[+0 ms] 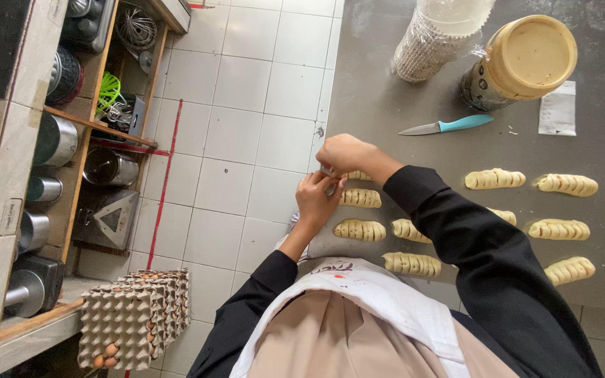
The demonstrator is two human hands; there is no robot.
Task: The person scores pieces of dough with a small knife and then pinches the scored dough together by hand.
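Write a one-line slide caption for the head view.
Both hands, left hand and right hand, meet at the steel table edge beside rows of ridged dough pieces, a teal-handled knife nearby.

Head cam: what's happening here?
A person in black sleeves and a white apron stands at a grey metal worktable. The left hand and right hand meet at the table's edge, pinching a small pale item too hidden to identify. Rows of slashed, pale dough rolls lie beside them. Farther back lie a teal-handled knife, a tan-lidded jar on its side and a plastic-wrapped stack of cups.
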